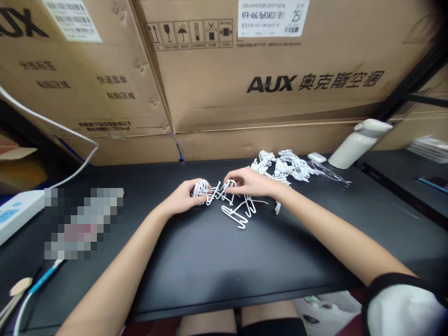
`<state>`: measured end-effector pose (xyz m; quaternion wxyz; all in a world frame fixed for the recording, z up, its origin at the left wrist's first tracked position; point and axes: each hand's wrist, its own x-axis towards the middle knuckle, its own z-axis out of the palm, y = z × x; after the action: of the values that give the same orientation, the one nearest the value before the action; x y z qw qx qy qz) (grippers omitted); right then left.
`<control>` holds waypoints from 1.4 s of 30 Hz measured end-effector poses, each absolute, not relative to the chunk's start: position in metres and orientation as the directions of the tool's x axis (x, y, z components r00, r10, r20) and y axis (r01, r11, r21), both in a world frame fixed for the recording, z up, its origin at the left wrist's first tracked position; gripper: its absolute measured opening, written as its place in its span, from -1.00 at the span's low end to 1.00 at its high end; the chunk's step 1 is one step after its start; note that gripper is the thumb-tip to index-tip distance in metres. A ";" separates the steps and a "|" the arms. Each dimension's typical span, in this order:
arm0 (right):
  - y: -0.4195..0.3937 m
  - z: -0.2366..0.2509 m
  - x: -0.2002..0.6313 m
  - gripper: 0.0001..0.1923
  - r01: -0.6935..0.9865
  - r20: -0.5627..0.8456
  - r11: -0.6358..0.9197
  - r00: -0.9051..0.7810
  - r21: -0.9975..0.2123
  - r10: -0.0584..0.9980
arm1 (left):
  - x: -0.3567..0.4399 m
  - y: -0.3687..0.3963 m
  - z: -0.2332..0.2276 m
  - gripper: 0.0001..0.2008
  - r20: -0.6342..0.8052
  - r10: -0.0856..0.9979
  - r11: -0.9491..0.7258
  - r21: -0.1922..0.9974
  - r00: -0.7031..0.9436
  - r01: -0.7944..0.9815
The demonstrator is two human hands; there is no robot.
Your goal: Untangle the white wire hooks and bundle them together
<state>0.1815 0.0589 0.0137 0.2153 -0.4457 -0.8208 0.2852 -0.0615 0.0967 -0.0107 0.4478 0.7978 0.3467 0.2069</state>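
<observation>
White bent-wire hooks point(224, 193) tangled mid black tabletop point(210, 261) | left hand point(184, 198) clenched on bunch, fingertips hidden | right hand point(250, 182) pinching tangle's wire | larger hook pile point(283, 168) behind, strands indistinct

On the black table point(196, 261), left hand point(182, 199) and right hand point(250, 183) pinch tangled white wire hooks point(224, 198); a heap of white wire hooks point(285, 168) lies just beyond the right hand.
</observation>
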 end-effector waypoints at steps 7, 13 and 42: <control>0.058 0.011 0.179 -0.69 0.587 0.106 0.435 -0.510 -0.682 0.854 | -0.062 0.094 -0.007 -0.69 -0.009 0.760 -0.292 0.888 0.649 0.355; 0.058 0.011 0.178 -0.71 0.600 0.112 0.435 -0.498 -0.671 0.860 | -0.062 0.097 -0.010 -0.65 -0.045 0.830 -0.217 0.892 0.556 0.396; 0.053 0.027 0.177 -0.77 0.551 0.095 0.352 -0.440 -0.756 0.893 | -0.060 0.102 -0.022 -0.80 0.079 0.926 -0.240 0.879 0.370 0.412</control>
<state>0.1770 0.0532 0.0266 0.2574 -0.4623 -0.7809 0.3319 -0.0605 0.1015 -0.0216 0.4062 0.7212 0.4637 0.3160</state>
